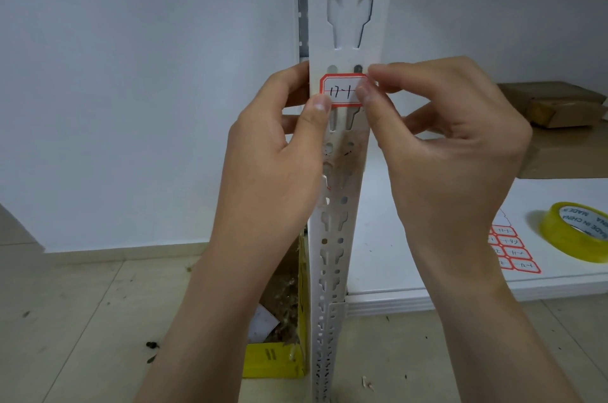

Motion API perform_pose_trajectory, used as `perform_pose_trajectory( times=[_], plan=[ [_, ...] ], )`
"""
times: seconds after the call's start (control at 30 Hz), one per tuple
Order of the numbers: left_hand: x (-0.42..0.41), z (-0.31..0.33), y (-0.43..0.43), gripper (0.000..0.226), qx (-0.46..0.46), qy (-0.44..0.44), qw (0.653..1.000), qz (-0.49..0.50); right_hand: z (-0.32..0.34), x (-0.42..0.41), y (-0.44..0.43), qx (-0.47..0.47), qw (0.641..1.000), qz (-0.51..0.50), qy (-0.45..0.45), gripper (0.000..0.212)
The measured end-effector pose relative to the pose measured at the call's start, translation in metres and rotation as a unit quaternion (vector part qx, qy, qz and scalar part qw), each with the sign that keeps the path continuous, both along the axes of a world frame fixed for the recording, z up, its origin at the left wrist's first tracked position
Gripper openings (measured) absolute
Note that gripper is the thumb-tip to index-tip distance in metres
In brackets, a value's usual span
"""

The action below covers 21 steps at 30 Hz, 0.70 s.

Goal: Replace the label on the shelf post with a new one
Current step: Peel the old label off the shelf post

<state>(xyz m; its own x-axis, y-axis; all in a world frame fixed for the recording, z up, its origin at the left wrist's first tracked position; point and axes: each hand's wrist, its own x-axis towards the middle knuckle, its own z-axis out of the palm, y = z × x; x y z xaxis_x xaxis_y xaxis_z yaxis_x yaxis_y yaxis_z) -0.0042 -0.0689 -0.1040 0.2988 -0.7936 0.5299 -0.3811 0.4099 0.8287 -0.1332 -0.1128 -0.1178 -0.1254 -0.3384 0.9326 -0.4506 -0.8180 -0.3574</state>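
Now | both hands [273, 156] [450, 146] press label [342, 90] on post [345, 8] | writing perhaps 17-1

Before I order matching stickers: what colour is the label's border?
Red, around white, on the label; head view.

Single head view, worn camera, facing forward and slightly down, close to shelf post [342, 172]; floor [98, 320] visible below.
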Motion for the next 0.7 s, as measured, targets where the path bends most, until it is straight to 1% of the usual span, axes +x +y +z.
perform_pose_trajectory(
  times=[0.23,0.47,0.7],
  plan=[
    [-0.0011,0.0004,-0.0003,0.035,0.005,0.000,1.000,0.005,0.0033,0.0028,0.0025,0.009,1.000,0.000,0.003,0.009],
    [-0.0021,0.0010,0.0004,0.035,0.006,0.000,1.000,0.006,0.0037,0.0042,0.0021,0.015,1.000,-0.011,0.000,0.013],
    [-0.0005,0.0007,-0.0001,0.035,0.004,-0.002,1.000,0.005,0.0034,0.0051,0.0025,0.013,1.000,-0.016,0.009,0.010]
  ],
)
